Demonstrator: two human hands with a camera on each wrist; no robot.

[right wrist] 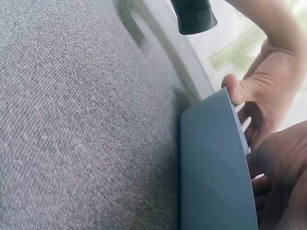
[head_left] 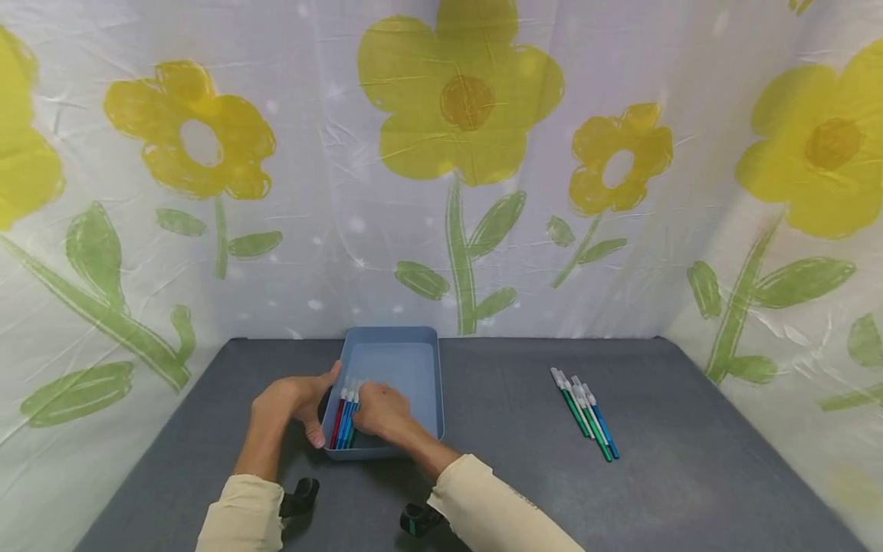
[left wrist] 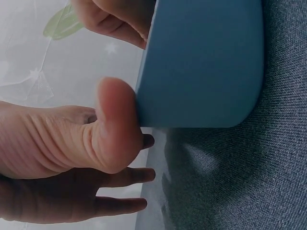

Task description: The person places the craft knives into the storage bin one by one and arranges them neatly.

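Note:
A shallow blue-grey tray (head_left: 429,399) sits on the table, left of the middle. Red, blue and dark green markers with whitish caps stand side by side along its left wall; one blue marker (head_left: 345,425) lies among them. My left hand (head_left: 297,402) is at the tray's left side, thumb touching the rim near the front corner, the other fingers stretched out beyond the wall. Inside the tray, my right hand (head_left: 381,410) has curled fingers at the dark green marker (head_left: 352,438), seemingly pinching it; the fingertips are hidden. The front wall blocks the markers in both wrist views.
Several loose markers (head_left: 586,414), green, blue and whitish, lie in a bunch on the dark grey table (head_left: 510,491) right of the tray. A flower-printed curtain (head_left: 317,261) hangs behind and at both sides. Black wrist devices (head_left: 418,520) sit below both hands.

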